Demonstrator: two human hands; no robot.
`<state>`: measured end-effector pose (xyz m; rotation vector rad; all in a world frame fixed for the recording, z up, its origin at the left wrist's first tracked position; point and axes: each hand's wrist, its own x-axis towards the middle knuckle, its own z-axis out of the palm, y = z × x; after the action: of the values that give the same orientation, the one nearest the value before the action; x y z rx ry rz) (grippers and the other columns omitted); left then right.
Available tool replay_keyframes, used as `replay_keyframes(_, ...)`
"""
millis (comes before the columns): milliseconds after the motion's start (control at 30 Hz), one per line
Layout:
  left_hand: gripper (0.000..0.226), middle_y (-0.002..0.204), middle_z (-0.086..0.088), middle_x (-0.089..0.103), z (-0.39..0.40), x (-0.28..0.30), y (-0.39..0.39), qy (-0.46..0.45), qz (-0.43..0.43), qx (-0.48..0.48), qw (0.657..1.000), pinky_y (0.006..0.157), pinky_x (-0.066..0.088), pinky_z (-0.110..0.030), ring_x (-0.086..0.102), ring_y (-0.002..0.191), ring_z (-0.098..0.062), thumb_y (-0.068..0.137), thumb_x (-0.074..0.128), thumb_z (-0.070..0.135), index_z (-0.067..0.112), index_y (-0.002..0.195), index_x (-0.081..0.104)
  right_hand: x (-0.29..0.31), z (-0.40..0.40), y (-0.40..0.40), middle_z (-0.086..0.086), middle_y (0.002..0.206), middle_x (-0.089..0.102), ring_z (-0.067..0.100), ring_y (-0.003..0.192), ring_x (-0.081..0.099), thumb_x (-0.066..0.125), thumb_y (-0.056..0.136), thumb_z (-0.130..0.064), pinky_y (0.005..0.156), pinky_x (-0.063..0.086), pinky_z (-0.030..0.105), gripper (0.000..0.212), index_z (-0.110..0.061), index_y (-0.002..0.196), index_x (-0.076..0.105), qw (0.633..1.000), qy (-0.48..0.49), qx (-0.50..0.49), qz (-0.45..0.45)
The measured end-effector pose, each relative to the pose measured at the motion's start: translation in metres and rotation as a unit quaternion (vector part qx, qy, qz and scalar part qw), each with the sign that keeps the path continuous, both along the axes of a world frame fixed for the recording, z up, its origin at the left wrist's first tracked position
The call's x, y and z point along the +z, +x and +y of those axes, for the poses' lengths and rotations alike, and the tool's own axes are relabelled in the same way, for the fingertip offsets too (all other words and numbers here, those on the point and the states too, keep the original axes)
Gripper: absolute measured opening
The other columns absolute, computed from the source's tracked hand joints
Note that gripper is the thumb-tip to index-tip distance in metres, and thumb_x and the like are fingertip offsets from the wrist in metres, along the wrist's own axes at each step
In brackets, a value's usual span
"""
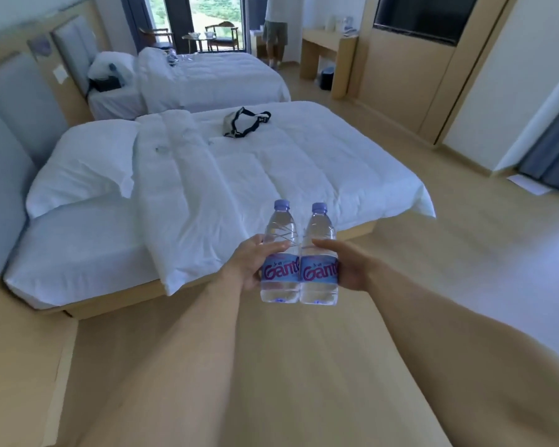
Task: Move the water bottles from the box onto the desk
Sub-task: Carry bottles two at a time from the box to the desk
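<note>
Two clear water bottles, purple-capped, blue labels reading "Gante" in red script. Left bottle (279,253) gripped by the left hand (250,264), thumb across its front. Right bottle (319,253) gripped by the right hand (346,266). Bottles upright, touching, held on outstretched arms just before the near bed (271,162), above the floor.

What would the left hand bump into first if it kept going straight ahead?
Probably the near bed. The left hand, holding the left water bottle, points toward its white duvet, just past the floor gap. Depth is hard to judge here.
</note>
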<state>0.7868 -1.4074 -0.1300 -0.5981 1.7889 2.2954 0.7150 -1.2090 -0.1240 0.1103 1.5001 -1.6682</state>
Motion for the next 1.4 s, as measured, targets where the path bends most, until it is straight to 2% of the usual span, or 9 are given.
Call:
replay_keyframes(167, 0.054, 0.098, -0.016, 0.071, 0.078, 0.000, -0.058, -0.010, 0.002, -0.047, 0.999, 0.074, 0.060, -0.050, 0.071, 0.081, -0.030, 0.082, 0.081, 0.021, 0.007, 0.127, 0.055, -0.002, 0.084, -0.033, 0.024, 0.130, 0.062, 0.037, 0.112, 0.063, 0.063, 0.093, -0.031, 0.089, 0.054, 0.044, 0.056, -0.002, 0.139, 0.051, 0.998, -0.009, -0.061, 0.021)
replay_keyframes(300, 0.055, 0.093, -0.013, 0.071, 0.140, 0.001, -0.099, -0.009, 0.003, -0.081, 0.997, 0.069, 0.061, -0.044, 0.071, 0.076, -0.027, 0.082, 0.080, 0.019, 0.006, 0.128, 0.055, -0.003, 0.149, -0.056, 0.022, 0.129, 0.063, 0.038, 0.121, 0.060, 0.066, 0.092, -0.034, 0.087, 0.056, 0.042, 0.056, -0.004, 0.138, 0.053, 0.994, 0.000, -0.109, 0.027)
replay_keyframes(467, 0.050, 0.089, -0.009, 0.074, 0.210, -0.005, -0.140, -0.012, 0.005, -0.135, 0.991, 0.076, 0.060, -0.050, 0.072, 0.080, -0.028, 0.081, 0.082, 0.025, 0.012, 0.123, 0.058, -0.003, 0.221, -0.077, 0.019, 0.119, 0.070, 0.031, 0.098, 0.070, 0.073, 0.082, -0.038, 0.075, 0.059, 0.037, 0.061, -0.006, 0.132, 0.058, 0.986, 0.021, -0.160, 0.038)
replay_keyframes(700, 0.060, 0.098, -0.012, 0.072, 0.286, -0.011, -0.191, -0.021, 0.006, -0.220, 0.975, 0.068, 0.059, -0.045, 0.072, 0.083, -0.030, 0.069, 0.086, 0.034, 0.013, 0.119, 0.059, -0.006, 0.299, -0.098, 0.018, 0.116, 0.071, 0.035, 0.108, 0.068, 0.076, 0.081, -0.038, 0.090, 0.056, 0.045, 0.060, -0.005, 0.129, 0.061, 0.969, 0.037, -0.239, 0.050)
replay_keyframes(867, 0.036, 0.098, -0.009, 0.070, 0.328, -0.019, -0.238, -0.007, 0.017, -0.288, 0.958, 0.066, 0.056, -0.041, 0.072, 0.085, -0.030, 0.079, 0.083, 0.032, 0.017, 0.104, 0.061, -0.010, 0.340, -0.123, 0.022, 0.118, 0.069, 0.038, 0.112, 0.066, 0.073, 0.087, -0.033, 0.095, 0.054, 0.049, 0.056, -0.001, 0.130, 0.058, 0.954, 0.033, -0.294, 0.039)
replay_keyframes(967, 0.045, 0.101, -0.013, 0.067, 0.349, -0.025, -0.276, -0.007, 0.019, -0.323, 0.946, 0.067, 0.055, -0.043, 0.070, 0.089, -0.034, 0.080, 0.082, 0.032, 0.011, 0.114, 0.060, -0.013, 0.359, -0.149, 0.024, 0.121, 0.068, 0.039, 0.112, 0.065, 0.071, 0.090, -0.033, 0.090, 0.055, 0.048, 0.054, 0.000, 0.131, 0.056, 0.947, 0.027, -0.319, 0.031)
replay_keyframes(1100, 0.036, 0.086, -0.006, 0.065, 0.370, -0.028, -0.337, 0.003, 0.015, -0.346, 0.938, 0.057, 0.054, -0.036, 0.069, 0.072, -0.025, 0.078, 0.082, 0.031, 0.017, 0.097, 0.055, -0.016, 0.378, -0.198, 0.023, 0.126, 0.065, 0.036, 0.107, 0.066, 0.066, 0.093, -0.033, 0.087, 0.055, 0.046, 0.053, -0.004, 0.135, 0.053, 0.941, 0.015, -0.336, 0.020)
replay_keyframes(1267, 0.069, 0.106, -0.015, 0.068, 0.391, -0.020, -0.427, 0.018, 0.015, -0.367, 0.930, 0.072, 0.058, -0.047, 0.070, 0.091, -0.033, 0.068, 0.083, 0.034, 0.007, 0.126, 0.056, -0.015, 0.394, -0.278, 0.021, 0.123, 0.067, 0.031, 0.096, 0.069, 0.063, 0.094, -0.033, 0.078, 0.057, 0.041, 0.049, -0.005, 0.133, 0.054, 0.940, 0.011, -0.341, 0.012)
replay_keyframes(1400, 0.050, 0.106, -0.016, 0.063, 0.409, -0.011, -0.502, 0.019, 0.030, -0.390, 0.920, 0.078, 0.056, -0.048, 0.068, 0.091, -0.032, 0.071, 0.080, 0.032, 0.017, 0.113, 0.057, -0.012, 0.407, -0.340, 0.018, 0.110, 0.072, 0.028, 0.088, 0.072, 0.062, 0.094, -0.030, 0.073, 0.058, 0.038, 0.041, -0.007, 0.128, 0.057, 0.933, -0.001, -0.360, 0.010)
